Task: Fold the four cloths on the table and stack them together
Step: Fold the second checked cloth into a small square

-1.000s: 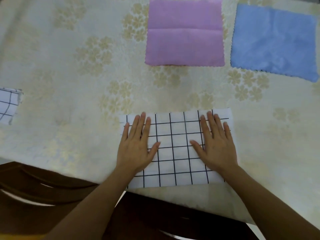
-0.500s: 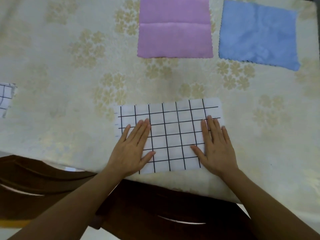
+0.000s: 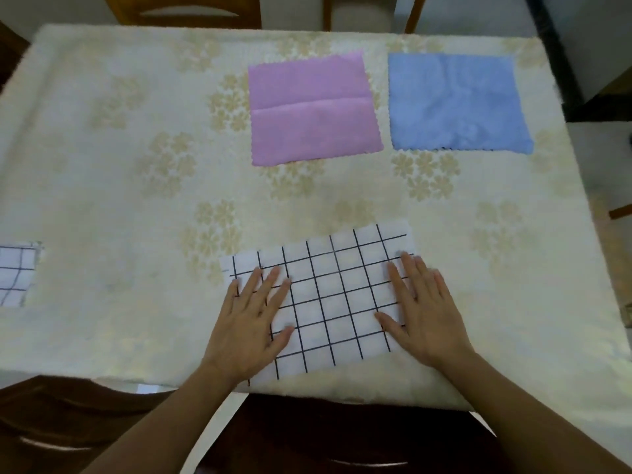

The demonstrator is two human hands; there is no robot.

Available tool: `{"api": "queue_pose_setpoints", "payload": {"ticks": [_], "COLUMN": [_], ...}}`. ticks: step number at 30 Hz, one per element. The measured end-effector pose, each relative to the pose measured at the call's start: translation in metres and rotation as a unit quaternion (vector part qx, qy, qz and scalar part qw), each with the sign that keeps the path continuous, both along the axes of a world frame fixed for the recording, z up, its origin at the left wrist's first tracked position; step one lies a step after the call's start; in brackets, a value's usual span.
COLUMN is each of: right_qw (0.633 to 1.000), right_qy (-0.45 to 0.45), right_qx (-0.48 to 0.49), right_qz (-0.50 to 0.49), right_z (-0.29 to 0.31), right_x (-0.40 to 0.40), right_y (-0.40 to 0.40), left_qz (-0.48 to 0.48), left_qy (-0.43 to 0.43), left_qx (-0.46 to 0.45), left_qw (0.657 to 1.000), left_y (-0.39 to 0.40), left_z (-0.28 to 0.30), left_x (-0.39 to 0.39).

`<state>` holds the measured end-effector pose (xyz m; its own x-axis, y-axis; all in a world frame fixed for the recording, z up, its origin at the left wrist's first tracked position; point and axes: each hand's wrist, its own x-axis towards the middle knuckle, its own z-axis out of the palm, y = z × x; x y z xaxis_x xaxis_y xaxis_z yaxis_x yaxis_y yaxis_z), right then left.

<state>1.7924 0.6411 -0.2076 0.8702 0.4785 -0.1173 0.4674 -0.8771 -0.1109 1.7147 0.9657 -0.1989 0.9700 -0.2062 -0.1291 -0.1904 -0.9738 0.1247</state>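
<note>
A white cloth with a black grid [image 3: 325,295] lies flat at the table's near edge, folded into a rectangle. My left hand [image 3: 251,323] presses flat on its left part and my right hand [image 3: 424,313] presses flat on its right part, fingers straight. A purple cloth [image 3: 313,111] with a crease across its middle lies spread out further back. To its right a blue cloth [image 3: 456,102] lies spread out. A second white grid cloth [image 3: 15,273] shows at the far left, cut off by the frame.
The table [image 3: 136,165] is covered by a cream cloth with pale flower prints. Dark wooden chairs [image 3: 68,425] stand at the near side, and another chair [image 3: 184,10] stands at the far side. Floor shows beyond the right edge.
Both hands have slid back toward me and outward over the grid cloth. The camera has pulled back and tilted, so the whole table now shows.
</note>
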Motion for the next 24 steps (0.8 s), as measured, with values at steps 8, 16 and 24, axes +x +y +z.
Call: {"api": "queue_pose_setpoints", "payload": {"ticks": [8, 16, 24], "right_qw": [0.987, 0.967, 0.948], "right_qy": [-0.104, -0.097, -0.028], "right_qx": [0.026, 0.006, -0.010], "right_qz": [-0.120, -0.234, -0.316], "right_z": [0.044, 0.045, 0.020], "right_x": [-0.008, -0.026, -0.031], "right_y": [-0.031, -0.042, -0.026], "left_qz": [-0.226, -0.444, -0.567], "left_qy": [-0.101, -0.141, -0.106], "left_qx": [0.035, 0.050, 0.062], "left_qw": [0.968, 0.883, 0.814], "left_y": [-0.049, -0.132, -0.188], "left_z": [0.055, 0.055, 0.023], "left_x": [0.105, 0.201, 0.248]}}
